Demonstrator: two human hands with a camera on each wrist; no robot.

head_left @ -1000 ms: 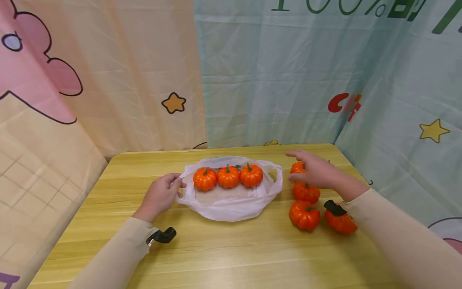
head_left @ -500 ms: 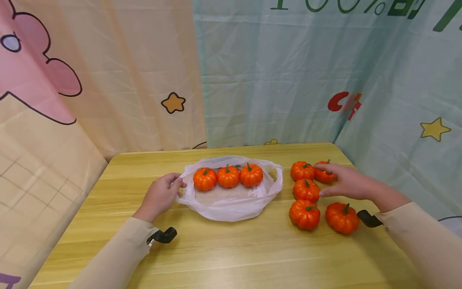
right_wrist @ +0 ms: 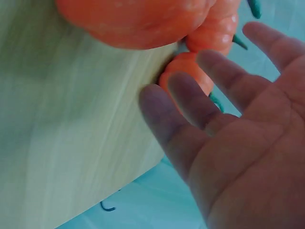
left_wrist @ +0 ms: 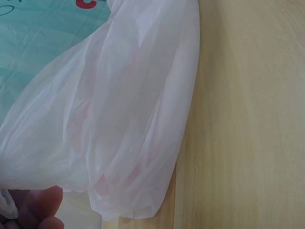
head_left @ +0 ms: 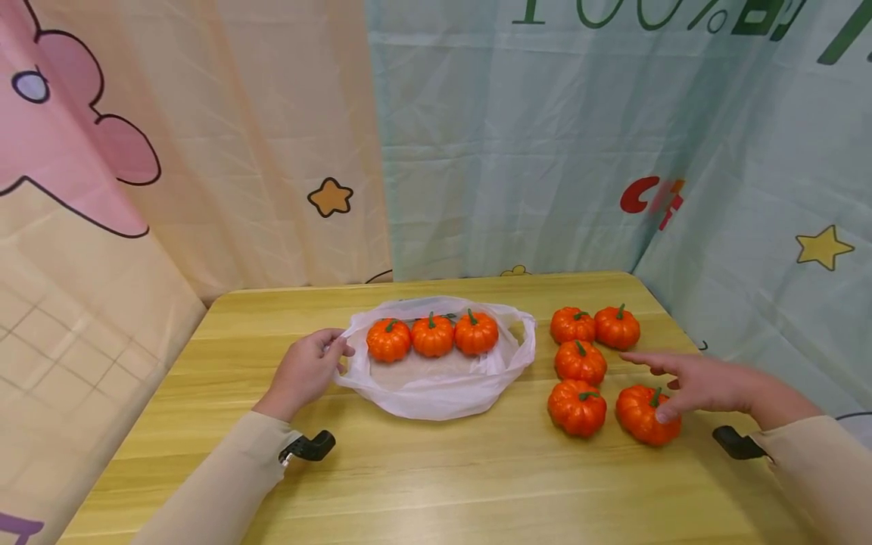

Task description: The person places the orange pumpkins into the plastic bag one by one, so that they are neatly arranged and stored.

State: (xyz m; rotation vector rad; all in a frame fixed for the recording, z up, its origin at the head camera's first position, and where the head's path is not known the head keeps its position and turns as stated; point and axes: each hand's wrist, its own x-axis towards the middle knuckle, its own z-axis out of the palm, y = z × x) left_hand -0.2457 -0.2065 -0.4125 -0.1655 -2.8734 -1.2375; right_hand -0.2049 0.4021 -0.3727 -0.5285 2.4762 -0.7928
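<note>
My left hand [head_left: 304, 372] pinches the left handle of a white plastic bag [head_left: 436, 401], whose mouth is spread wide. Inside it, along the back, sit three small orange pumpkins [head_left: 432, 336] in a row. In the left wrist view the bag [left_wrist: 138, 105] hangs in folds over curled fingers [left_wrist: 43, 202]. My right hand [head_left: 722, 387] hovers over the near right pumpkin [head_left: 643, 418], fingers spread and holding nothing; its thumb overlaps that pumpkin in view, and whether it touches I cannot tell. The right wrist view shows straight, parted fingers [right_wrist: 164, 117] beside a pumpkin [right_wrist: 138, 21].
Several more pumpkins [head_left: 577, 409] stand in a loose cluster right of the bag on the wooden table [head_left: 409, 484]. Printed curtains [head_left: 518, 174] close off the back and both sides, near the table's edges.
My right hand has drawn back from over the far pumpkins, moving right and toward me to the near right pumpkin. The left hand and the bag have stayed put.
</note>
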